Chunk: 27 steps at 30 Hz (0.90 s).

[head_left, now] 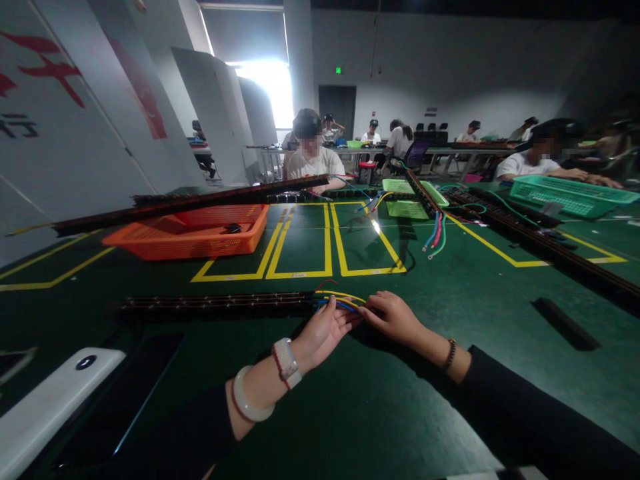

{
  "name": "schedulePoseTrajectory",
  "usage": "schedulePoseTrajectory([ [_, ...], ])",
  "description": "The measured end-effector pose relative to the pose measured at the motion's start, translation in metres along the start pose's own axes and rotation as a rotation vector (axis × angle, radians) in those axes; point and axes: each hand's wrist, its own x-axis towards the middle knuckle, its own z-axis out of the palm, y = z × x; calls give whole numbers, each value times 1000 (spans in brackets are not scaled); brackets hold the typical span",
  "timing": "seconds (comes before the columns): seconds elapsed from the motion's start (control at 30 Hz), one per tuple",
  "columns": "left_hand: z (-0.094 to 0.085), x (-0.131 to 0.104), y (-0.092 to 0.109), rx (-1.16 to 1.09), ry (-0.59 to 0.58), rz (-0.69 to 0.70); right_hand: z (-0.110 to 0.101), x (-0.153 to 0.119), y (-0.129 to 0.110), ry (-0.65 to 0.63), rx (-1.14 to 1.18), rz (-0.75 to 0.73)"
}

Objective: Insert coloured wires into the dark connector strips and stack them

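Near the table's (pixel 500 407) near left corner, a white device (pixel 47 407) and a dark phone (pixel 125 400); nearer the far edge, the orange basket (pixel 185 248), and this side of it the dark bar (pixel 215 304), its right end sprouting wires (pixel 345 295), yellow and blue. The left hand (pixel 325 333) holds those, palm up, thumb over them! The right hand (pixel 397 319) pinches them farther along (tips hidden). Looks like straightening wires, 1 bunch between 2 hands; the next move, I'd judge, calls for a steady left and a light right pinch. Toward the right edge, a black strip (pixel 565 323).
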Motion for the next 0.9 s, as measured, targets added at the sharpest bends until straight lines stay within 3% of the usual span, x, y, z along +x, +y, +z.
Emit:
schedulePoseTrajectory([
  [0.27, 2, -3, -1, 101, 33, 74, 1, 10, 16, -37, 157, 218],
  [0.5, 5, -8, 5, 110, 137, 4, 5, 18, 23, 31, -206, 159],
  [0.6, 5, -8, 6, 98, 150, 1, 4, 16, 20, 65, -158, 136],
  [0.73, 4, -6, 3, 51, 119, 10, -4, 5, 8, 143, -13, -82],
  [0.83, 2, -4, 2, 32, 92, 5, -6, -2, -3, 74, -44, -321],
  [0.9, 1, -3, 1, 16, 77, 8, -3, -4, -7, 36, -87, -393],
])
